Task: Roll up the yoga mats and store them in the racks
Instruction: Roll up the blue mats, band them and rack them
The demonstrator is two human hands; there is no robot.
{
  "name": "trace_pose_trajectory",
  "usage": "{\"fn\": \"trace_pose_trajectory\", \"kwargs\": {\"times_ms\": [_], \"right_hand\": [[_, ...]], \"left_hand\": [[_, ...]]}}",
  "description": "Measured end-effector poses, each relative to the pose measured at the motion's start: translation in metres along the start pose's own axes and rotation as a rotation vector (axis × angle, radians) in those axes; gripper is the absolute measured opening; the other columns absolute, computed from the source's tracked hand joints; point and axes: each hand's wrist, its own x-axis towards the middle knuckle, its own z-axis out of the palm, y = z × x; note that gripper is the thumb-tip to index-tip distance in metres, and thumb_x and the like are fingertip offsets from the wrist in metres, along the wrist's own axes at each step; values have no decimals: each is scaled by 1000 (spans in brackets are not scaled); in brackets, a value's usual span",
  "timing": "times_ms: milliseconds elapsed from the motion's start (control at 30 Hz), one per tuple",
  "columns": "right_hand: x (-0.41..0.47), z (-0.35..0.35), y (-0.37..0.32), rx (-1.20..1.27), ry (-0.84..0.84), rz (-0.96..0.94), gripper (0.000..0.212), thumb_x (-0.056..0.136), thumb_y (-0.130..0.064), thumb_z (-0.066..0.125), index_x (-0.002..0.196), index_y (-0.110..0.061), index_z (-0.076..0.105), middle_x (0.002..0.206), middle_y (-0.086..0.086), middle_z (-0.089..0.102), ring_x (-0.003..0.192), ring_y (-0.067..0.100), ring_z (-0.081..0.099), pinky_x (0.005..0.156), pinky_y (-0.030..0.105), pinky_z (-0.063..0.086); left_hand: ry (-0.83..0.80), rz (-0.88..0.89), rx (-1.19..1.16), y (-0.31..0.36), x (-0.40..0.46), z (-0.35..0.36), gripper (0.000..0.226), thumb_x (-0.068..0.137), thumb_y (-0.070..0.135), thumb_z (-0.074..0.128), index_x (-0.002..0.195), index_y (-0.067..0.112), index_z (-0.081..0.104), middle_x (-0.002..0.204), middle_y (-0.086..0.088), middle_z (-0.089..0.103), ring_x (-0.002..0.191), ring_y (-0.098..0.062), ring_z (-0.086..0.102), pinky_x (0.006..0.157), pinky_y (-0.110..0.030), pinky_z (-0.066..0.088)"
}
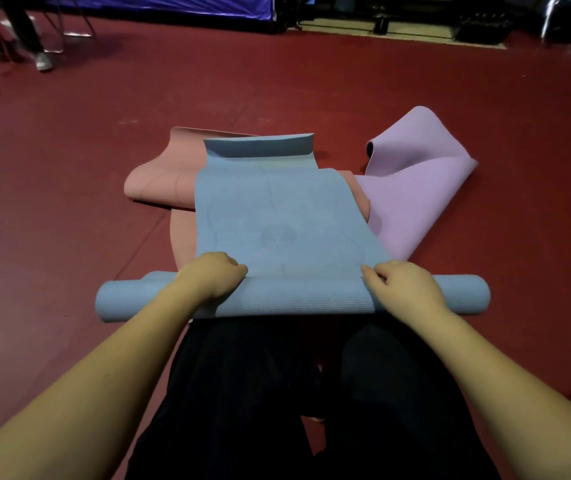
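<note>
Head view: both hands (213,273) curl over the half-rolled blue mat (287,223).

Blue mat (287,220): matt foam, fine wavy ribbing on rolled part. Pink mat (163,181), purple mat (412,199): smooth, matt. Red floor (312,88): smooth, dull sheen.

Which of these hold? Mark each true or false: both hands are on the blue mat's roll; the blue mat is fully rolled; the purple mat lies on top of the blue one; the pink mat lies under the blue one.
1. Both hands rest on the roll: true. The left hand and right hand press on the blue mat.
2. Blue mat fully rolled: false. Much of it lies flat ahead.
3. Purple mat on top of blue: false. It lies beside it, crumpled.
4. Pink mat under blue: true.
</note>
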Motion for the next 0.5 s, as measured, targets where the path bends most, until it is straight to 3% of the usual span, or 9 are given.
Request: {"fn": "trace_pose_trajectory", "kwargs": {"times_ms": [133,300,433,500], "right_hand": [[-16,15,2,-95,31,-87,60,92,-59,22,82,-19,65,85,3,69,87,29,62,78,38,42],[-4,16,-4,-148,19,-19,63,90,-56,19,74,-16,64,82,5,70,83,32,63,73,38,41],[17,13,-7,-112,-66,43,52,99,-51,31,84,-16,67,98,8,71,95,32,63,71,34,37],[26,9,-8,-96,-162,72,54,100,-52,28,94,-19,70,106,9,70,101,31,62,72,33,36]], "left_hand": [[-97,-12,-60,0,13,-4,30,94,35,43,77,17,60,89,-3,58,89,-26,55,74,-33,39],[-120,-12,-18,1,28,-4,31,94,37,45,94,12,63,105,-8,60,97,-28,55,79,-34,40],[48,10,19,1,30,-1,41,100,40,37,95,13,67,103,-7,63,93,-27,55,75,-35,40],[199,26,50,0,23,2,44,102,41,33,84,14,63,91,-6,62,82,-27,54,67,-34,38]]}}
